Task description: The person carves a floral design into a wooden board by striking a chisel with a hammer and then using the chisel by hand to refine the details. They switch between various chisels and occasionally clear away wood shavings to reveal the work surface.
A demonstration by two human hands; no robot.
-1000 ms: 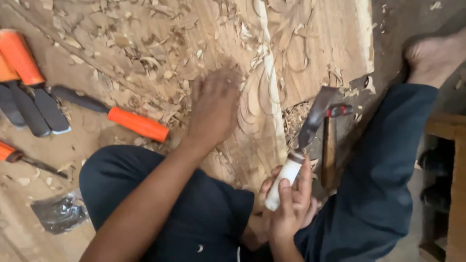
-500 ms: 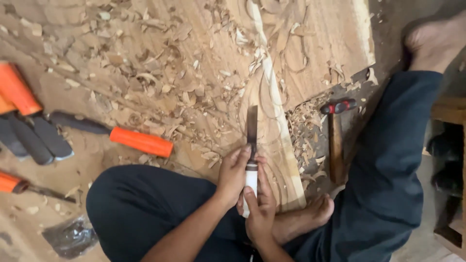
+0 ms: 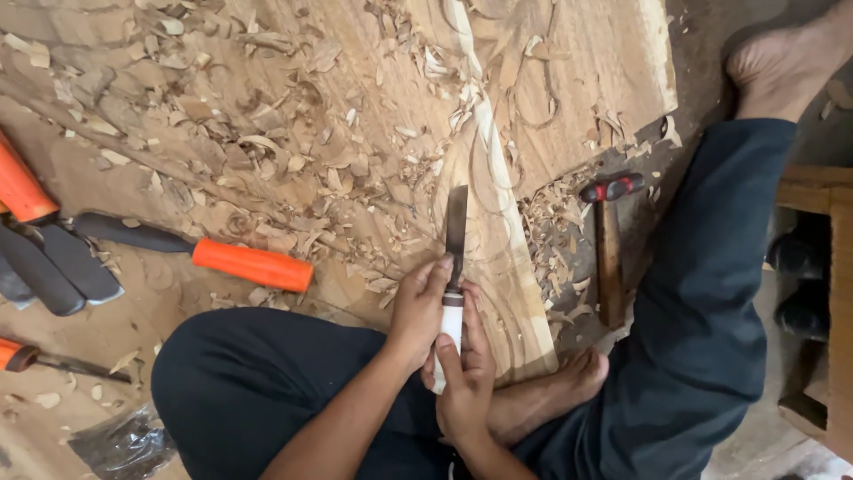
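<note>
Shaving-strewn carved wood panel (image 3: 569, 80) fills my view; at 6 o'clock I see 2 hands, left hand (image 3: 418, 311) and right hand (image 3: 464, 382), closed on the chisel (image 3: 454, 267), probably rigid, best gripped by its white handle.

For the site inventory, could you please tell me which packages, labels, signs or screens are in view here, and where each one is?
Crumpled plastic bag: on the floor at the lower left, beside the person's knee; dark, shiny and wrinkled; what it holds cannot be told.
No labels, signs or screens show anywhere in the picture.
</note>
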